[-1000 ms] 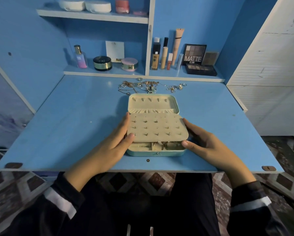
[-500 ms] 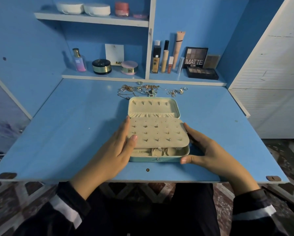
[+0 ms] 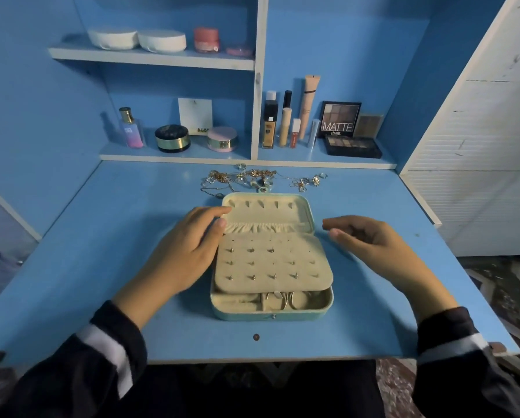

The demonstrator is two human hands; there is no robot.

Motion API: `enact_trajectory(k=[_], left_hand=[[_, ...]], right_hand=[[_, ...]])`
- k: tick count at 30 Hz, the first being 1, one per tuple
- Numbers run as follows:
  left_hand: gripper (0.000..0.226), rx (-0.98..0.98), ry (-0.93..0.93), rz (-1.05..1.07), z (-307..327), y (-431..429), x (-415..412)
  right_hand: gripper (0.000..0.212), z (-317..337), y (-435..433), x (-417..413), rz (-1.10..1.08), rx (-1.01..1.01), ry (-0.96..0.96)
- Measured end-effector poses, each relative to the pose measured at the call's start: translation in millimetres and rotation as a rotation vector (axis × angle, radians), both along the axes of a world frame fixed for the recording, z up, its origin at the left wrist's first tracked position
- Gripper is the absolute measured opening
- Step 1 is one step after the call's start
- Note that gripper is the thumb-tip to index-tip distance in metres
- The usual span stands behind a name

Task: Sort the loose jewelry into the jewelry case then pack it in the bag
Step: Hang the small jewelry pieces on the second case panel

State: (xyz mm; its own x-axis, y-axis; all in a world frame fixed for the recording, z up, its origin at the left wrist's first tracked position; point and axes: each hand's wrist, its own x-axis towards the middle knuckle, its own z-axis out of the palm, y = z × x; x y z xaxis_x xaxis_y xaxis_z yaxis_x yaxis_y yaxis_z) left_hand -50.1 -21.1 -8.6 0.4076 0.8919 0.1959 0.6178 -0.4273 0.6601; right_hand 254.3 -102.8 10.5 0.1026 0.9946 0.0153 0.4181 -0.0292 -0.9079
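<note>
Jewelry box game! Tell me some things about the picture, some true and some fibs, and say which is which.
1. The jewelry case is open. True.
2. The loose jewelry lies between the case and the person. False: it lies behind the case, near the shelf.
3. The right hand holds a necklace. False: it holds nothing and is to the right of the case.
4. The left hand is at the case's left side. True.
5. Small studs sit in the earring panel. True.
</note>
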Motion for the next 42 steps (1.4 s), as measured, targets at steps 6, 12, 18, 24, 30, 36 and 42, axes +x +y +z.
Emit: enact_trajectory(k=[6,12,18,24,30,36,42], left_hand=[[0.039,0.067,0.061,-0.028,1.2,69.3,32.4],[0.035,0.121,0.112,-0.086,5.3,122.5,67.9],[0.03,0.139,0.17,-0.177,1.6,152.9,93.7],[0.027,0.151,0.149,-0.222,-6.3,169.1,100.5],[0.029,0.108,0.142,-0.223,-12.5,173.3,98.3],[0.029,0.089,0.126,-0.214,-13.4,173.5,98.2],[0.029,0.091,0.117,-0.209,-12.2,173.2,98.6]], right_hand=[[0.008,1.9,72.6,2.9,-0.134,0.119,-0.25],[0.01,8.0,139.6,-6.8,-0.102,0.177,-0.43],[0.011,3.5,188.5,-14.8,-0.072,0.15,-0.592],[0.008,-1.7,213.9,-20.3,-0.058,0.044,-0.641],[0.01,-5.3,219.3,-26.2,-0.055,0.013,-0.66],[0.015,-12.7,223.2,-28.9,0.026,0.062,-0.782],[0.009,-13.5,223.2,-24.4,0.069,0.031,-0.749]])
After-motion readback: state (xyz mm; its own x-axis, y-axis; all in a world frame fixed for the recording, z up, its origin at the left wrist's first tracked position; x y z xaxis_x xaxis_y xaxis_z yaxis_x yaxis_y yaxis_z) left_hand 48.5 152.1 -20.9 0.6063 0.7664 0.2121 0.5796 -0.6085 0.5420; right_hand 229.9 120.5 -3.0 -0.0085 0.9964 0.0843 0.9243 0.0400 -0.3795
